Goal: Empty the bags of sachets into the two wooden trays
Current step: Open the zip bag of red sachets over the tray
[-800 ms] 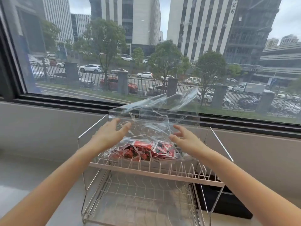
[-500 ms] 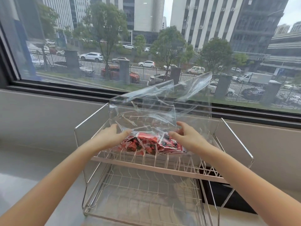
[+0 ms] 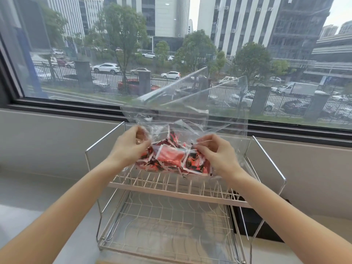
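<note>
Since the frame half a second back I see both hands have closed in on the clear plastic bag point(image 3: 182, 119): the fingers that lay fairly flat against it are now curled and pinching the film, and the bag's loose upper part stands taller against the window. The left hand point(image 3: 131, 147) bunches the crinkled plastic at the bag's left side, fingers folded round it; the right hand point(image 3: 215, 151) pinches the film on the right, fingertips drawn together. The sachets point(image 3: 171, 159) (flat, glossy red packets with white edges and dark print) lie heaped in the bottom of the bag, which rests on the upper tier of a wire dish rack point(image 3: 190, 189). The rack is thin shiny metal rod, with upright prongs on top and a wavy grid shelf below. Behind it runs a pale grey sill point(image 3: 47, 140) under a dark-framed window point(image 3: 57, 103). A dark boxy object point(image 3: 251, 221) sits behind the rack's right side, partly hidden by the wires and my right forearm.
</note>
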